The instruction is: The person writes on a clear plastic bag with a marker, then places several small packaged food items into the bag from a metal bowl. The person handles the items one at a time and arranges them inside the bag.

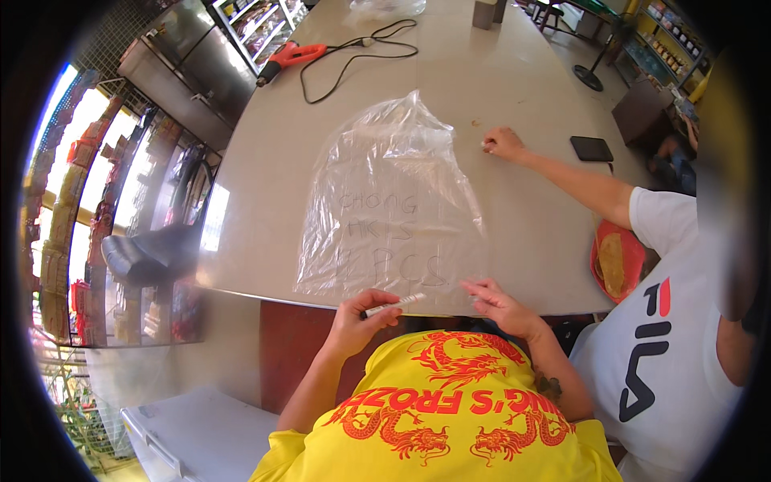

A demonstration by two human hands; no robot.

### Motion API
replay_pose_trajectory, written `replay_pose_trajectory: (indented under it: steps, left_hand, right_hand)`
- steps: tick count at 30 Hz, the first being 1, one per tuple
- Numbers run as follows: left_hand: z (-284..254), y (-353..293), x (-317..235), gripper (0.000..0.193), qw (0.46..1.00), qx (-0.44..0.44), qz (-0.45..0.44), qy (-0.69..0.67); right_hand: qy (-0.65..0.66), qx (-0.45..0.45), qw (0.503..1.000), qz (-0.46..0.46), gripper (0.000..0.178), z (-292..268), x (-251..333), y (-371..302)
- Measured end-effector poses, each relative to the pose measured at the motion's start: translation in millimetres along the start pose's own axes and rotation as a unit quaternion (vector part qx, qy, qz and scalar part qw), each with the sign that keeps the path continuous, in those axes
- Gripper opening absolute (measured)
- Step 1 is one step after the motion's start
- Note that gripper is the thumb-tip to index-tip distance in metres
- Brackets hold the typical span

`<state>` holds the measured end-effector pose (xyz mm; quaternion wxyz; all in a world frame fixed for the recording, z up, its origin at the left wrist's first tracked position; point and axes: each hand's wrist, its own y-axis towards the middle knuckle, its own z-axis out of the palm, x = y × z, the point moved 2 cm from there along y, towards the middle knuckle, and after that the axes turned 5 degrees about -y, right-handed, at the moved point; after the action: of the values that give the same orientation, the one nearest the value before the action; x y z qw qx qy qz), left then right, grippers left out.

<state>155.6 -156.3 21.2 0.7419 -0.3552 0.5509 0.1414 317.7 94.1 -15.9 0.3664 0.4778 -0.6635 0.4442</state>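
Heat gun: over at the upper left, an orange-handled heat gun (291, 56) lies on the tabletop (265, 153), black cord (363, 66) looped beside it.
Left hand: below centre, the left hand (352, 325) has its fingers closed round a white pen (405, 302), held at the bag's lower edge.
Clear bag: the clear plastic bag (385, 161) lies flat and crinkled mid-frame.
Lettering: three dark handwritten rows (385, 233) show across its lower half; I'd judge those done. Whether more strokes are left, I cannot tell.
Right hand: lower centre, the right hand (506, 307) is loosely spread, nothing visible in it, just by the bag's lower right corner.
Neighbour's hand: right of the bag, a co-worker's hand (503, 143) rests curled, with something pale at the fingertips, too small to name.
Far right: a flat black device (592, 149) and a red dish (602, 277).
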Motion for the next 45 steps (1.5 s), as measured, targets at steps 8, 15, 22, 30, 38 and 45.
replay_pose_trajectory:
  steps: [8,15,22,30,38,45]
  left_hand:
    - [31.8,7.5,-33.3,0.022,0.992,0.082,0.005,0.092]
    - [37.6,15.7,-39.7,0.021,0.982,0.123,0.042,0.137]
    - [43.2,15.0,-40.6,0.022,0.968,0.109,0.160,0.159]
    - [52.1,11.3,-47.0,0.023,0.924,0.078,0.265,0.264]
    - [51.2,17.9,-41.5,0.023,0.924,0.055,0.279,0.257]
    - [54.5,25.9,-36.8,0.023,0.940,0.060,0.223,0.251]
  right_hand:
    - [0.256,0.039,0.966,0.012,0.028,3.1,17.4,-5.4]
    - [0.309,0.012,0.951,0.022,0.025,3.1,17.4,-13.7]
    - [0.584,-0.145,0.798,0.022,0.018,8.0,15.8,-5.0]
    - [0.590,-0.178,0.787,0.011,0.019,9.8,32.2,9.8]
    - [0.554,-0.212,0.805,0.006,0.018,18.6,36.6,16.6]
    - [0.453,-0.147,0.878,0.045,0.027,23.5,44.6,14.9]
